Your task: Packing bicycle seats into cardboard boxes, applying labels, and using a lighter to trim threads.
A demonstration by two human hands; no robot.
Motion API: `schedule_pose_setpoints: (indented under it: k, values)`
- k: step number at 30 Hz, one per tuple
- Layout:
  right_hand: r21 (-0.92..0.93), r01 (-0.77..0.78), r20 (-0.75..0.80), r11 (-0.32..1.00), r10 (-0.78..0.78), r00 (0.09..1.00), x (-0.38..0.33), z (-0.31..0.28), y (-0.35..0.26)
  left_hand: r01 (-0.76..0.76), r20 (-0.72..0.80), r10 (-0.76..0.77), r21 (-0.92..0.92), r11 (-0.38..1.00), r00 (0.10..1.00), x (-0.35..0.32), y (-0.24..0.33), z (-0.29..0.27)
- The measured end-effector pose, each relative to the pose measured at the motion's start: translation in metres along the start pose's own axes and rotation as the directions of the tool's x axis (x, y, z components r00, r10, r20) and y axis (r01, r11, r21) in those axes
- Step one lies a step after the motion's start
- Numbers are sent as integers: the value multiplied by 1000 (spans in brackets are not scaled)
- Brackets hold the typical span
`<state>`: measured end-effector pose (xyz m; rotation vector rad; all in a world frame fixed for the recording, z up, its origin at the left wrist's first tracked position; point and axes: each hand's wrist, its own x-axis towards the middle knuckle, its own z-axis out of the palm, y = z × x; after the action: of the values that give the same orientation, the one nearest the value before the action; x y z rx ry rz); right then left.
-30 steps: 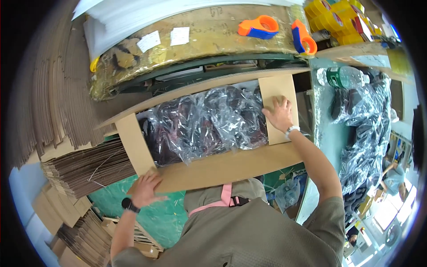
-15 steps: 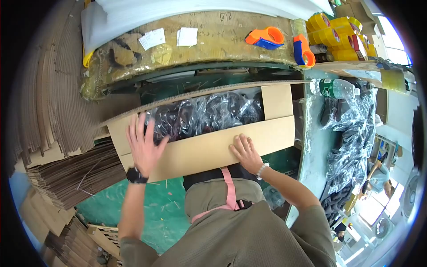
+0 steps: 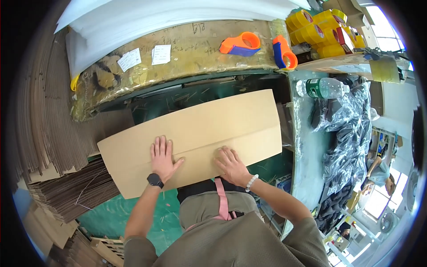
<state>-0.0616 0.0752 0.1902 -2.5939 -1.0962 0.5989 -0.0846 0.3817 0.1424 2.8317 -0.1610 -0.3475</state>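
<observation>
A long brown cardboard box [image 3: 213,115] lies across in front of my body, its two long top flaps folded down so that their edges meet along a seam. My left hand [image 3: 163,159], with a dark watch at the wrist, rests flat on the lid across the seam, fingers apart. On the near flap lies my right hand [image 3: 232,166], its fingers stretched out and a beaded bracelet at its wrist. Neither hand grips anything. The contents of the box are now hidden beneath the flaps.
Beyond the box, a taped workbench [image 3: 187,49] carries two orange-and-blue tape dispensers [image 3: 242,44] and paper slips [image 3: 161,54]. Yellow tape rolls [image 3: 307,31] are piled at far right. A bottle [image 3: 322,88] and plastic-wrapped dark goods [image 3: 347,133] lie right; flattened cartons [image 3: 80,187] are stacked left.
The far and near long flaps have come down over the plastic-wrapped dark contents, covering them. My left hand moved from the left end of the opening onto the lid.
</observation>
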Motion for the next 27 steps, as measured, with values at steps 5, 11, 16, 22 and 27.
schedule_pose_setpoints:
  k: [5,11,16,22,27]
  values:
    - [8,-93,-561,996,81,824,94,-105,124,-3,12,3,2,1000,1000,-5,6,-20]
    - [-291,-357,-583,888,131,802,200,-160,263,27,-76,-28,-14,1000,997,11,7,1]
    - [-249,-261,-426,933,136,894,198,-153,263,43,-144,-55,-83,996,988,5,-4,19]
    - [101,-241,-249,965,259,933,194,-204,99,45,-189,-78,-172,984,979,-1,-12,27]
    - [445,-335,251,831,244,937,275,-171,39,10,-192,-57,-235,972,980,-1,-15,24]
